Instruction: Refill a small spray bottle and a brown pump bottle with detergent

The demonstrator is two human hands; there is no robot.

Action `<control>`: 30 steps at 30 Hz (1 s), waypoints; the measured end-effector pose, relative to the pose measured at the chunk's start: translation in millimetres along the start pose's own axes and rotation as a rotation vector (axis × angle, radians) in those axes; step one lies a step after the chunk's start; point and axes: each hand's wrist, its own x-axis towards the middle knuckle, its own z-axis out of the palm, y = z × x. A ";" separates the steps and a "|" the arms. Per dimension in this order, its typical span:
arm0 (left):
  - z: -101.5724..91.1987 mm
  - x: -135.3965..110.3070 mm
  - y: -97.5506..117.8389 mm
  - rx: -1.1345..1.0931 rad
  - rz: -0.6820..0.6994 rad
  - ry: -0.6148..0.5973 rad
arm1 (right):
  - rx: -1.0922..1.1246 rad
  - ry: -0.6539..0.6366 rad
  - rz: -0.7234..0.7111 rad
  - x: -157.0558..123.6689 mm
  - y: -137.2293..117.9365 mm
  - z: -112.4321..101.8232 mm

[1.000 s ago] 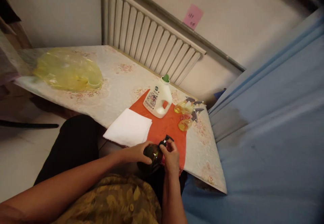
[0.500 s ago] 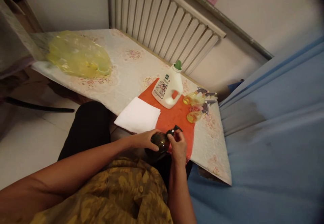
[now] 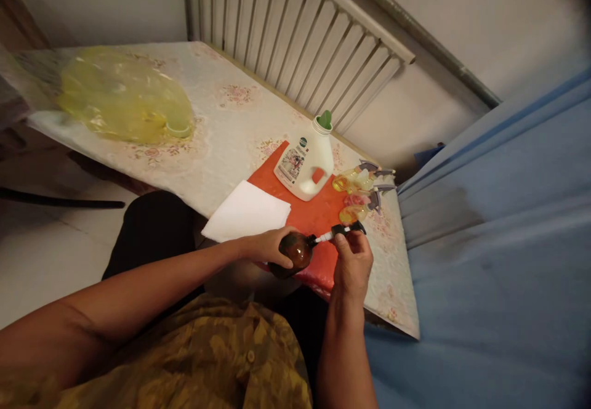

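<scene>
My left hand (image 3: 276, 247) wraps round a brown, see-through bottle (image 3: 297, 251), tilted with its neck to the right, above the table's front edge. In my right hand (image 3: 353, 264) is a black pump head (image 3: 339, 230), gripped between thumb and fingers. Its white stem points left into or right at the bottle's neck; I cannot tell how much of it is inside. Beyond the bottle a white jug (image 3: 306, 161) with a green piece in its mouth stands on a red cloth (image 3: 318, 209). A folded white cloth (image 3: 247, 214) lies left of it.
Several small spray bottles (image 3: 357, 196) with yellow liquid lie at the right. A yellow plastic bag (image 3: 124, 98) rests on the floral tablecloth (image 3: 217, 125) at the left. A radiator (image 3: 295, 33) runs along the wall, and a blue curtain (image 3: 498, 230) hangs to the right.
My right hand has moved right and drawn the pump head away from the bottle's neck, baring the white stem. My left hand still holds the bottle. The view has shifted slightly.
</scene>
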 end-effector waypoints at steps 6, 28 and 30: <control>-34.9 23.5 0.6 0.016 0.010 -0.024 | 0.020 0.009 0.000 22.1 -9.4 14.8; -145.6 75.1 -30.0 -0.052 0.061 0.289 | 0.067 0.276 0.080 106.5 45.2 1.1; -151.1 78.1 -30.2 -0.039 0.078 0.324 | -0.120 0.201 0.114 112.9 60.1 -0.9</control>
